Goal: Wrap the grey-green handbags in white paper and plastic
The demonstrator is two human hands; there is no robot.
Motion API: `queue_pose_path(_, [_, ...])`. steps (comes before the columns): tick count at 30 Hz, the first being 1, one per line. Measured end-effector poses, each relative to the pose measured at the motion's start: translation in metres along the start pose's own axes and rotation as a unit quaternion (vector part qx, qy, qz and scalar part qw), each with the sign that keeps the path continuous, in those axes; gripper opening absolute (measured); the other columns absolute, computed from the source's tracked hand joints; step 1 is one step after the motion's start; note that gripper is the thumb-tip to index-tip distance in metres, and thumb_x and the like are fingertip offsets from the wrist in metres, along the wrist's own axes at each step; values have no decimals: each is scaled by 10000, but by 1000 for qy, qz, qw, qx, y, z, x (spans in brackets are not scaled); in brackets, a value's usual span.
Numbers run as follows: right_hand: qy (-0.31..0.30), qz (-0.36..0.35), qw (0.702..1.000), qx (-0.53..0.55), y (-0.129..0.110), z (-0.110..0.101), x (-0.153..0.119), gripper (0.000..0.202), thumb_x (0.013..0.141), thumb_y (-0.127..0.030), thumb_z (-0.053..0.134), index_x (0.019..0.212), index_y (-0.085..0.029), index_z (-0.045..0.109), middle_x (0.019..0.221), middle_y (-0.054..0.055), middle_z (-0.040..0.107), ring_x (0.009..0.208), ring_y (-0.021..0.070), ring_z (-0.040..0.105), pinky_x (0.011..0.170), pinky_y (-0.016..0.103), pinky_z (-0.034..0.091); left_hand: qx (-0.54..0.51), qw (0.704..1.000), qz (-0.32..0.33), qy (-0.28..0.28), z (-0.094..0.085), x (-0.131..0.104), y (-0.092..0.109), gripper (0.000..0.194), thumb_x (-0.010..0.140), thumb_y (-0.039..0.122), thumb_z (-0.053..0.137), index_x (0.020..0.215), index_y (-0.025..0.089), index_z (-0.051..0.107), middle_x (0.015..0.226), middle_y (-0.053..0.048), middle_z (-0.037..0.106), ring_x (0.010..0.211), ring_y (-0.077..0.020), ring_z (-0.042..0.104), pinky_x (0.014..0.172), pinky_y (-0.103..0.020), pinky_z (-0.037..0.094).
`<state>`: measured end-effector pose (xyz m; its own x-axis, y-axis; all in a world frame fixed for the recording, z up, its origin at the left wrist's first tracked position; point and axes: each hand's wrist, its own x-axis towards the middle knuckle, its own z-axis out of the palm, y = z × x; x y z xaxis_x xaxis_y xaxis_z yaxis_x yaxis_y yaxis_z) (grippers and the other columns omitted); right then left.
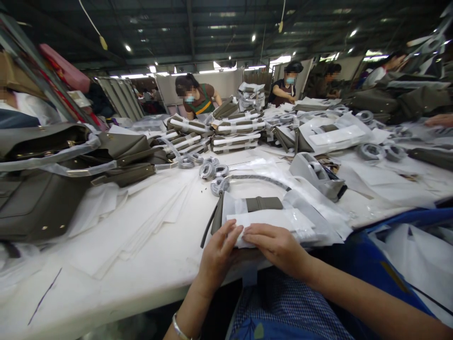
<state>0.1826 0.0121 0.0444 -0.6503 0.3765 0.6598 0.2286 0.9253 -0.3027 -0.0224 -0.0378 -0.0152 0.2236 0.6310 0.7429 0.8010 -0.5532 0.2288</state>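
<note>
Head view: a wrapped bag (264,203) lies on the table (170,264) just beyond the left hand (220,243) and right hand (279,243), long axis left to right; both, equally near, touch its white sheet (267,219), fingers together; any pinch is hidden.

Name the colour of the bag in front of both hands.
The bag is olive-grey where it shows, best in the head view.
</note>
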Motion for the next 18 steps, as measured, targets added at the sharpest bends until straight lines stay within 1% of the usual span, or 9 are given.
queue_pose_path(2, [-22, -27, 999, 9, -3, -3, 0, 251, 966, -126, 490, 1069, -182, 711, 1026, 81, 754, 989, 186, 703, 879, 310, 590, 8, 1000, 19, -16, -2, 2, 1, 489, 947, 271, 593, 1416, 201, 477, 1406, -151, 565, 1254, -236, 576, 1015, -369, 541])
queue_pose_path(4, [-46, -25, 998, 25, -1, -11, 5, 211, 970, -189, 528, 1065, -205, 716, 971, 63, 764, 904, 172, 717, 814, 283, 594, 26, 998, 43, -22, -3, 5, 3, 472, 945, 211, 588, 1408, 185, 499, 1392, -126, 593, 1278, -240, 556, 1050, -379, 518])
queue_pose_path(7, [-42, 64, 997, 3, 17, -26, 23, 211, 971, -288, 552, 1071, -238, 731, 952, 46, 774, 843, 176, 726, 781, 285, 578, 51, 996, 71, -18, -5, 8, 5, 445, 924, 113, 580, 1366, 145, 545, 1347, -99, 635, 1323, -247, 516, 1084, -393, 494])
queue_pose_path(9, [-49, 134, 989, -44, 40, -31, 38, 262, 973, -333, 537, 1130, -240, 724, 1092, 64, 757, 991, 225, 711, 895, 345, 548, 58, 994, 85, -24, -5, 9, 5, 439, 924, 108, 576, 1361, 123, 549, 1345, -104, 637, 1334, -250, 508, 1088, -399, 490])
queue_pose_path(10, [-74, 158, 982, -67, 52, -31, 45, 295, 968, -353, 536, 1167, -231, 715, 1172, 80, 732, 1079, 257, 682, 954, 382, 519, 58, 994, 88, -28, -4, 8, 4, 434, 932, 120, 569, 1365, 115, 545, 1348, -108, 634, 1329, -248, 514, 1087, -401, 490])
queue_pose_path(12, [-158, 192, 965, -87, 75, -25, 56, 360, 943, -400, 557, 1206, -204, 705, 1250, 112, 694, 1163, 308, 637, 999, 421, 479, 58, 994, 92, -31, -4, 7, 4, 420, 951, 133, 542, 1371, 117, 542, 1354, -105, 631, 1319, -243, 527, 1085, -405, 491])
queue_pose_path(14, [-237, 214, 945, -72, 92, -12, 62, 379, 931, -439, 559, 1176, -205, 727, 1233, 114, 702, 1148, 317, 641, 972, 396, 475, 59, 993, 92, -33, -3, 6, 3, 409, 965, 125, 512, 1372, 140, 546, 1360, -85, 629, 1324, -237, 523, 1085, -408, 488])
queue_pose_path(16, [-275, 218, 935, -45, 101, 2, 66, 357, 943, -461, 530, 1110, -243, 758, 1165, 76, 738, 1085, 286, 669, 917, 338, 476, 61, 993, 92, -33, -2, 5, 3, 405, 970, 121, 504, 1369, 169, 554, 1359, -62, 632, 1331, -234, 518, 1080, -407, 491])
queue_pose_path(18, [-282, 210, 936, -33, 103, 12, 71, 346, 954, -474, 510, 1019, -270, 782, 1079, 44, 767, 1001, 249, 692, 863, 293, 471, 67, 993, 92, -31, -2, 5, 3, 404, 970, 133, 514, 1369, 184, 556, 1357, -51, 633, 1322, -236, 528, 1066, -408, 502])
